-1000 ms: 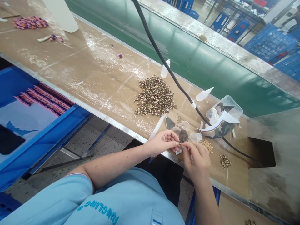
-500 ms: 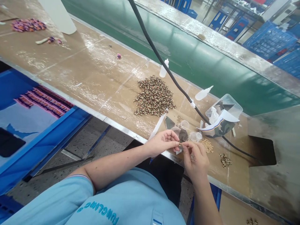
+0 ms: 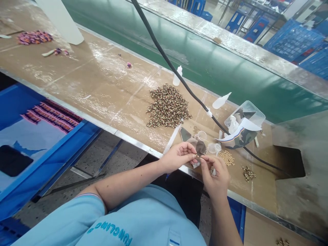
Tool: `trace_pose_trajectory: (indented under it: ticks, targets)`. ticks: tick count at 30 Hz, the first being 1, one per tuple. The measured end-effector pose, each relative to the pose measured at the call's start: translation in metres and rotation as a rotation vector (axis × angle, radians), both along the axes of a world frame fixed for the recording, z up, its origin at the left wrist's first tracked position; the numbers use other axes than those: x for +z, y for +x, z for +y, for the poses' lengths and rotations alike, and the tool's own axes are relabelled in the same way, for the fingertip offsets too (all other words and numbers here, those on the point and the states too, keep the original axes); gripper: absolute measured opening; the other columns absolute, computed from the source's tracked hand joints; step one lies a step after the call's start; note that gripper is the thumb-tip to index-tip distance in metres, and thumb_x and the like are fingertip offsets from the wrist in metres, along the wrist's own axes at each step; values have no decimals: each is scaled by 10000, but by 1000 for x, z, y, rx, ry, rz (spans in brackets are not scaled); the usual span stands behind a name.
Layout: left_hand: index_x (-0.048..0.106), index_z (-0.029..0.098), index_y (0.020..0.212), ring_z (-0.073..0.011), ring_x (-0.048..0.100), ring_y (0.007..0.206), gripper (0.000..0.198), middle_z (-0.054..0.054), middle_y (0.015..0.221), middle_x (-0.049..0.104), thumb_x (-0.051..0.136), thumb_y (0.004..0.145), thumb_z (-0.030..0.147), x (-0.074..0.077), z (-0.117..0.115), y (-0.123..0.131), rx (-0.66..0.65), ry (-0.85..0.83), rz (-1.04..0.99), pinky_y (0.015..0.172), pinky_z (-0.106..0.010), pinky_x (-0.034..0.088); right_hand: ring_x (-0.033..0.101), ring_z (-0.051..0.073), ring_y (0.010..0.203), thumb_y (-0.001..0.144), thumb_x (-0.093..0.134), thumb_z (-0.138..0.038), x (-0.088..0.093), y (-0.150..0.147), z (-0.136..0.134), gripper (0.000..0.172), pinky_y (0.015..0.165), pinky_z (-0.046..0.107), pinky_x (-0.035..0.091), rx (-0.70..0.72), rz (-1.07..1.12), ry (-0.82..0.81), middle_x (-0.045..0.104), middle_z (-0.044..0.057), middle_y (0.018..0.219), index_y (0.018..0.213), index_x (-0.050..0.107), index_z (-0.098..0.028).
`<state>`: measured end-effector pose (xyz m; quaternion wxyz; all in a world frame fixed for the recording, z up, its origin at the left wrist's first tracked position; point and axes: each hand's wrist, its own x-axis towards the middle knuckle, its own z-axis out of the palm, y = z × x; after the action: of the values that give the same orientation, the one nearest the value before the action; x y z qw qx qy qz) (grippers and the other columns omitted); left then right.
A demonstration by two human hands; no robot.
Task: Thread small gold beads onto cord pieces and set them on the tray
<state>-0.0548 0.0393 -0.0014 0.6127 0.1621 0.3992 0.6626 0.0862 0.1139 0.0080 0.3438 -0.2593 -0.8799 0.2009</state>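
Observation:
My left hand (image 3: 180,157) pinches a small gold-and-dark piece (image 3: 197,156) between thumb and forefinger, over the table's near edge. Close against it, my right hand (image 3: 214,171) has its thumb and forefinger pressed together at the piece; what lies between those tips is too small to make out. Just beyond the hands are dark cloth scraps (image 3: 200,147) and a clear round cup (image 3: 212,148). Right of them lie a patch of small tan beads (image 3: 226,158) and a little group of gold-and-dark pieces (image 3: 248,173). A large heap of similar pieces (image 3: 167,106) sits farther back.
A black cable (image 3: 164,56) slants across the table to the right. Two white squeeze bottles (image 3: 177,76) are near the back edge. A clear plastic box (image 3: 252,112) holds scraps beside camouflage cloth (image 3: 243,137). Blue trays (image 3: 77,136) stand at the left.
The view has shifted slightly. Both hands stay together at the small piece, and their fingertips have moved only a little.

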Motion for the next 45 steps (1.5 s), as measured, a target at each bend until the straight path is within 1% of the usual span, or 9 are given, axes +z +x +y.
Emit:
trace_pose_trajectory:
  ticks: [5, 11, 18, 28, 31, 34, 36, 40, 45]
  targets:
    - [542, 124, 793, -59, 590, 653, 319, 21, 684, 598, 737, 697, 358, -6, 0, 5, 28, 50, 119, 683, -204, 483, 535, 90, 626, 837, 609, -214, -6, 0, -7, 34, 587, 228, 459, -40, 12, -20, 602, 9, 782, 849, 614, -183]
    - [576, 125, 818, -68, 590, 691, 260, -4, 727, 623, 706, 735, 333, -12, -2, 8, 24, 74, 224, 699, -208, 476, 588, 102, 698, 842, 594, -153, -11, 2, -9, 53, 618, 222, 487, -55, 20, 168, 627, 20, 798, 874, 618, -189]
    - [572, 133, 800, -101, 644, 812, 308, -50, 870, 687, 706, 725, 400, -11, -3, 10, 16, 114, 225, 805, -242, 494, 609, 117, 751, 834, 611, -148, -16, 5, -7, 99, 678, 240, 513, -57, 35, 214, 637, 30, 831, 920, 621, -195]
    - [558, 133, 770, -127, 660, 895, 349, -75, 913, 709, 697, 718, 449, -10, -3, 8, -20, 116, 211, 859, -266, 496, 600, 119, 763, 815, 627, -116, -12, 11, -3, 159, 725, 240, 486, 12, 16, 331, 639, 30, 838, 956, 615, -190]
    - [555, 132, 774, -123, 658, 867, 339, -71, 901, 707, 697, 723, 436, -9, -3, 7, -33, 109, 221, 838, -260, 496, 588, 119, 755, 836, 605, -141, -11, 11, -1, 107, 717, 240, 475, 20, -30, 301, 634, 28, 824, 931, 603, -191]
    - [561, 132, 790, -111, 652, 822, 301, -53, 868, 698, 703, 730, 391, -8, -4, 8, -47, 86, 249, 805, -245, 497, 581, 120, 751, 868, 561, -175, -9, 12, -2, 41, 703, 242, 470, 19, -88, 196, 624, 29, 812, 884, 596, -189]
    - [572, 134, 817, -104, 650, 810, 259, -41, 855, 692, 698, 740, 347, -7, -4, 8, -67, 66, 286, 798, -237, 497, 581, 119, 759, 883, 536, -195, -7, 13, -4, 62, 697, 240, 471, 11, -106, 114, 619, 28, 812, 862, 594, -190]
    - [558, 156, 906, -134, 653, 931, 240, -58, 956, 694, 677, 757, 301, -3, -5, 9, -90, 29, 315, 855, -257, 500, 561, 106, 693, 897, 505, -238, -6, 23, 0, 133, 625, 226, 455, -84, -118, -24, 602, 21, 782, 814, 597, -189]
    - [559, 148, 939, -152, 660, 914, 258, -84, 954, 695, 646, 781, 331, -4, -5, 10, -92, 13, 376, 858, -286, 514, 483, 106, 564, 873, 521, -401, -11, 61, 21, 267, 560, 246, 403, -428, -114, -30, 584, 14, 710, 759, 612, -178]
